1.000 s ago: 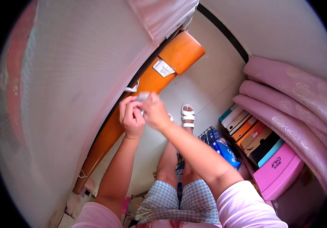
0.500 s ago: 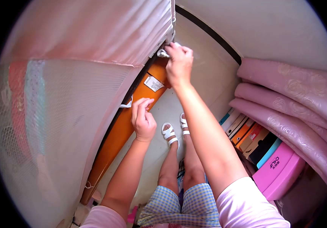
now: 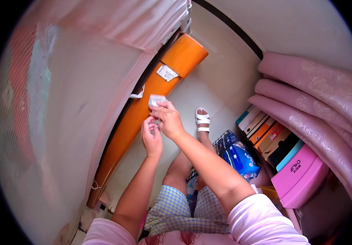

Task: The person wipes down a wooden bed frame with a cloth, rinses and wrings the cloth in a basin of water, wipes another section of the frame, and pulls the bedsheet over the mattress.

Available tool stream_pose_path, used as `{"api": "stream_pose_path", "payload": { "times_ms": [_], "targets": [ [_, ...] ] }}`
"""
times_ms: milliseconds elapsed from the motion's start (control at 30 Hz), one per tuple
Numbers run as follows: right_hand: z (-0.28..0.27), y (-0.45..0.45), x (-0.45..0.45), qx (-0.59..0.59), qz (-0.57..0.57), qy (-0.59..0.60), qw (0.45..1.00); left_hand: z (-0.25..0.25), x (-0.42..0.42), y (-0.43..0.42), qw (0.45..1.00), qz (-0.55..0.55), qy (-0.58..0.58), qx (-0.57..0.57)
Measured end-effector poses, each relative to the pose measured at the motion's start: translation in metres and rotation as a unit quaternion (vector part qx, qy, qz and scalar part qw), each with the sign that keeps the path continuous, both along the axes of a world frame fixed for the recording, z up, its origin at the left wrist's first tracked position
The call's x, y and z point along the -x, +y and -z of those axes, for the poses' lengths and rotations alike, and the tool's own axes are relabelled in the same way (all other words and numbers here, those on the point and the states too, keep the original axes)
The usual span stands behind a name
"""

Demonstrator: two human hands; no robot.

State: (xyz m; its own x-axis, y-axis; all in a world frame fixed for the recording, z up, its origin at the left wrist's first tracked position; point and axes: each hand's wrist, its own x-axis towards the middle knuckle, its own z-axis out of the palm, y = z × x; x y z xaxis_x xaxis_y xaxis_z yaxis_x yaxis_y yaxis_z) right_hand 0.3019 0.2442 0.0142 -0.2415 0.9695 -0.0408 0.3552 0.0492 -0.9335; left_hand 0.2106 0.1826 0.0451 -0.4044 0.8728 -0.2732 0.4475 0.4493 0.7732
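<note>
My right hand [image 3: 170, 120] pinches a small white piece [image 3: 157, 100], perhaps paper or cloth, that sticks out past its fingertips. Just below and to the left of it is my left hand [image 3: 152, 136], its fingers curled near the right fingertips; what they hold, if anything, is hidden. Both hands are in front of an orange wooden bed rail [image 3: 133, 118], which bears a white printed label [image 3: 167, 73]. Pinkish mesh netting [image 3: 90, 73] hangs along the rail's left side.
On the right, folded pink curtain fabric [image 3: 311, 90] hangs over stacked boxes [image 3: 266, 134] and a pink box [image 3: 300, 175]. A blue patterned bag [image 3: 237, 157] lies on the floor by my legs. A white sandal [image 3: 202, 119] shows on the pale floor.
My right hand has come back down from the rail's upper end to beside my left hand, with the white piece in it. The blue bag is in view again.
</note>
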Motion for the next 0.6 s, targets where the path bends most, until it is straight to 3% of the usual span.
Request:
{"api": "stream_pose_path", "payload": {
  "times_ms": [33, 67, 100, 133, 167, 200, 267, 300, 333, 400, 433, 467, 500, 533, 600],
  "targets": [
    [-0.002, -0.007, -0.003, 0.076, -0.071, 0.025, 0.994, -0.002, 0.004, -0.008, 1.000, 0.003, 0.001, 0.004],
    [-0.002, -0.009, -0.005, 0.074, -0.077, 0.023, 0.994, -0.003, 0.011, -0.013, 1.000, -0.003, -0.001, 0.002],
    [-0.005, -0.010, -0.007, 0.183, 0.041, 0.189, 0.964, -0.011, 0.017, -0.017, 0.998, 0.016, -0.009, 0.052],
    [-0.012, -0.008, -0.007, 0.285, 0.158, 0.344, 0.880, -0.018, 0.026, -0.021, 0.994, 0.035, -0.015, 0.103],
    [-0.018, -0.008, -0.014, 0.305, 0.081, 0.133, 0.940, -0.021, 0.036, -0.022, 0.982, 0.020, -0.049, 0.182],
    [-0.029, -0.009, -0.022, 0.307, 0.003, -0.087, 0.948, -0.024, 0.043, -0.030, 0.981, 0.015, -0.049, 0.186],
    [-0.027, -0.018, -0.026, 0.328, 0.057, 0.120, 0.935, -0.028, 0.048, -0.039, 0.987, -0.043, -0.119, 0.095],
    [-0.045, -0.022, -0.025, 0.355, 0.080, 0.231, 0.902, -0.044, 0.049, -0.044, 0.991, -0.025, -0.109, 0.078],
    [-0.055, -0.026, -0.024, 0.352, 0.070, 0.224, 0.906, -0.051, 0.053, -0.052, 0.990, -0.035, -0.114, 0.072],
    [-0.073, -0.029, -0.027, 0.370, 0.006, 0.081, 0.925, -0.061, 0.063, -0.063, 0.992, -0.009, -0.077, 0.104],
    [-0.076, -0.029, -0.022, 0.428, 0.060, 0.180, 0.883, -0.064, 0.070, -0.066, 0.992, -0.020, -0.081, 0.097],
    [-0.080, -0.037, -0.018, 0.397, 0.018, 0.112, 0.911, -0.068, 0.079, -0.071, 0.974, -0.026, -0.174, 0.141],
    [-0.097, -0.040, -0.013, 0.456, 0.032, 0.129, 0.880, -0.075, 0.084, -0.076, 0.947, -0.031, -0.268, 0.178],
    [-0.115, -0.036, -0.007, 0.508, 0.045, 0.143, 0.848, -0.081, 0.085, -0.080, 0.947, -0.040, -0.272, 0.168],
    [-0.119, -0.049, 0.005, 0.505, -0.004, 0.103, 0.857, -0.096, 0.086, -0.090, 0.974, -0.061, -0.203, 0.077]
  ]
}}
